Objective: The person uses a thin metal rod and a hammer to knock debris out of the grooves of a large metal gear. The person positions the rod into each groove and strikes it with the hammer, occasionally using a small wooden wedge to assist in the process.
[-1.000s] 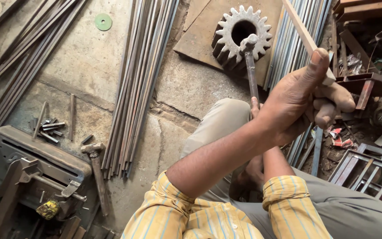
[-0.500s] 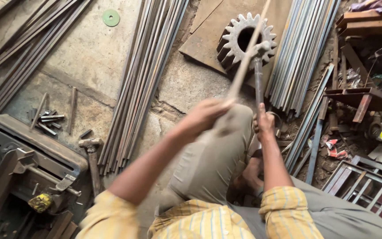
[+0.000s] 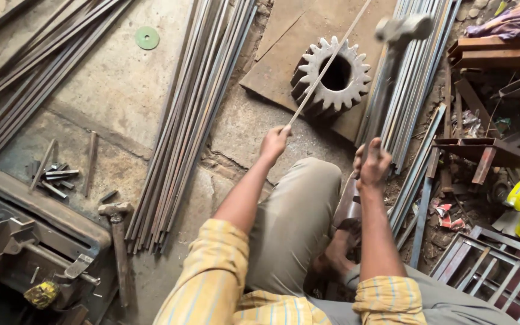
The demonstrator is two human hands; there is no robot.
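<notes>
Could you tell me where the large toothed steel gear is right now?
In the head view, the large toothed steel gear lies top centre on a flat brown plate, between two bundles of steel rods.

Metal workshop: steel rods (image 3: 194,120), big gear (image 3: 332,75), scrap on concrete floor (image 3: 115,78).

Yellow shirt with thin pale check lines, short sleeves rolled or cuffed just above the elbows: left sleeve (image 3: 215,265), right sleeve (image 3: 386,298). Bare forearms below both cuffs. Left hand (image 3: 274,143) and right hand (image 3: 373,167) bare, no gloves, no rings or watch visible. Khaki-grey trousers (image 3: 293,222), plain cloth, loose folds at the knee. Bare foot (image 3: 335,259), partly hidden in shadow.
</notes>
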